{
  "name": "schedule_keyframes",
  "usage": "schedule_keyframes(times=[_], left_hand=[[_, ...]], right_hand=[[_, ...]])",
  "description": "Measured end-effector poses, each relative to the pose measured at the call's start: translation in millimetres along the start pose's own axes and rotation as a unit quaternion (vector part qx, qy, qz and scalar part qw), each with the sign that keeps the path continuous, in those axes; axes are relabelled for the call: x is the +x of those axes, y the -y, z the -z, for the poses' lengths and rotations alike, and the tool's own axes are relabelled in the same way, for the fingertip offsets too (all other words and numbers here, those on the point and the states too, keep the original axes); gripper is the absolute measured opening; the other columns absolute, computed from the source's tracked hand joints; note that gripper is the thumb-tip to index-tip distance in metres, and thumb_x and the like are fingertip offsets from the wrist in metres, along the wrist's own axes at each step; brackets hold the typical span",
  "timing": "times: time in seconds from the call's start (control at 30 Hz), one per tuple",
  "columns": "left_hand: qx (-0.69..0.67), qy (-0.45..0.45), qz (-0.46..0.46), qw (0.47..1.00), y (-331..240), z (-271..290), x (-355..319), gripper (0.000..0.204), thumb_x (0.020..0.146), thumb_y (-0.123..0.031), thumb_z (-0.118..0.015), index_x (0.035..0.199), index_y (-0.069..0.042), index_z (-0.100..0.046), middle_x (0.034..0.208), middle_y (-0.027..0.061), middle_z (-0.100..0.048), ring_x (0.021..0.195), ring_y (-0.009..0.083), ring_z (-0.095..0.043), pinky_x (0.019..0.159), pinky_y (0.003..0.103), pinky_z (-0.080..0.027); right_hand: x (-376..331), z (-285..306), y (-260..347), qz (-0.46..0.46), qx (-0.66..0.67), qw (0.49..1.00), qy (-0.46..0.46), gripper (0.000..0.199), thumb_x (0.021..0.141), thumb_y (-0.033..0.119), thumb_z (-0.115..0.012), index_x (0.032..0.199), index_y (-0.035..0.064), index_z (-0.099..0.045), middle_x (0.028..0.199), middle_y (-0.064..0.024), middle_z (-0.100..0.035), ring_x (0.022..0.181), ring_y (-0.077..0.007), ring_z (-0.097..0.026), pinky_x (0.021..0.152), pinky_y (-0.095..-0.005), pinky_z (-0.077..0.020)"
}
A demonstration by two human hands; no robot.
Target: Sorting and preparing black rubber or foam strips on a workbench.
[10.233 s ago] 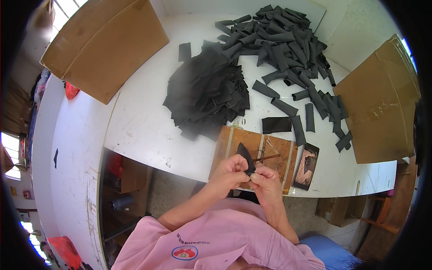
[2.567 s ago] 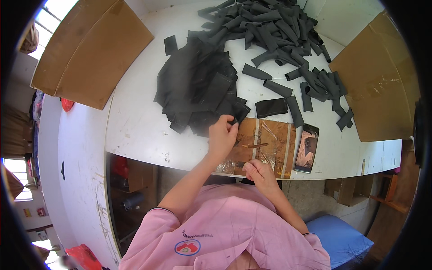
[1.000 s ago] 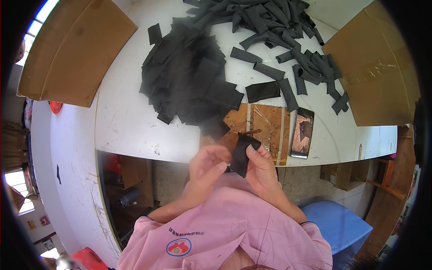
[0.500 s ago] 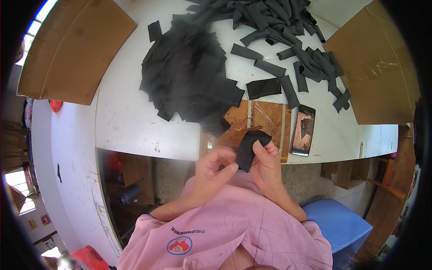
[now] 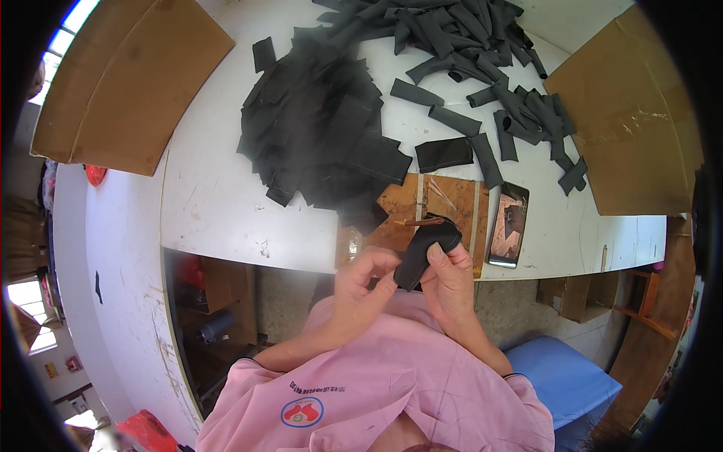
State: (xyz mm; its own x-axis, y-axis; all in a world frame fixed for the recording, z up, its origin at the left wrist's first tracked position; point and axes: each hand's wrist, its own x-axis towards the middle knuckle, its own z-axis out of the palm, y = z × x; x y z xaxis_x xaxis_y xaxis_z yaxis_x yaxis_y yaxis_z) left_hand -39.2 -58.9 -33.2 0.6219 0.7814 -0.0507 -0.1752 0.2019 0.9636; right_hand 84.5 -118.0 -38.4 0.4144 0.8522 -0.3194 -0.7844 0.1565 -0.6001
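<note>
A black fabric piece (image 5: 423, 255), folded or tube-shaped, is held in front of my chest at the table's edge. My right hand (image 5: 449, 280) pinches its right side with the thumb on top. At the lower left end, the fingers of my left hand (image 5: 367, 279) close on the fabric. Its upper end touches or overlaps a thin brown stick-like thing (image 5: 419, 221) above a worn brown board (image 5: 471, 203); I cannot tell whether the stick goes inside the fabric. Just beyond the board lies a flat black fabric piece (image 5: 444, 154).
A large heap of flat black pieces (image 5: 316, 128) lies left of centre. Rolled dark tubes (image 5: 459, 30) pile up at the far side. A phone (image 5: 508, 226) rests right of the board. Cardboard sheets (image 5: 132, 83) stand at both sides; a blue stool (image 5: 565, 380) is at lower right.
The fabric piece has shifted slightly right and its upper end now meets the brown stick. Both hands still grip it, and the right hand has moved slightly down.
</note>
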Motion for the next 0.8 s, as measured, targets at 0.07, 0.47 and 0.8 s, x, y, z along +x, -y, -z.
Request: schedule_keyframes(times=[0.07,0.47,0.8], left_hand=[[0.0,0.001,-0.001,1.0,-0.8,-0.7,0.6,0.01,0.08,0.001,-0.053,0.09,0.001,-0.052,0.087,0.0035,-0.05,0.074,0.0073,-0.048,0.065,0.02,-0.04],[0.0,-0.103,0.047,0.994,-11.6,20.4,1.0,0.01,0.082,0.002,-0.05,0.091,0.001,-0.051,0.093,0.0007,-0.051,0.079,0.006,-0.048,0.067,0.019,-0.039],[-0.015,-0.119,0.062,0.991,-6.5,24.3,3.9,0.011,0.081,0.003,-0.051,0.09,-0.001,-0.053,0.092,0.0009,-0.053,0.08,0.0063,-0.049,0.07,0.019,-0.039]], right_hand=[[0.6,0.6,0.4,-0.012,0.011,1.0,-0.004,0.016,0.081,0.01,-0.057,0.097,0.0046,-0.056,0.089,-0.0031,-0.059,0.08,-0.0122,-0.056,0.073,-0.0269,-0.0466],[-24.1,-3.3,41.9,-0.159,-0.264,0.949,0.064,0.039,0.088,0.038,-0.043,0.086,0.0015,-0.055,0.076,-0.0041,-0.057,0.057,-0.0063,-0.048,0.047,-0.0185,-0.0361],[-78.1,-57.5,83.6,-0.378,0.094,0.876,0.284,0.062,0.087,0.047,-0.035,0.112,-0.0099,-0.037,0.099,-0.0196,-0.05,0.061,-0.0108,-0.042,0.054,-0.0197,-0.0341]])
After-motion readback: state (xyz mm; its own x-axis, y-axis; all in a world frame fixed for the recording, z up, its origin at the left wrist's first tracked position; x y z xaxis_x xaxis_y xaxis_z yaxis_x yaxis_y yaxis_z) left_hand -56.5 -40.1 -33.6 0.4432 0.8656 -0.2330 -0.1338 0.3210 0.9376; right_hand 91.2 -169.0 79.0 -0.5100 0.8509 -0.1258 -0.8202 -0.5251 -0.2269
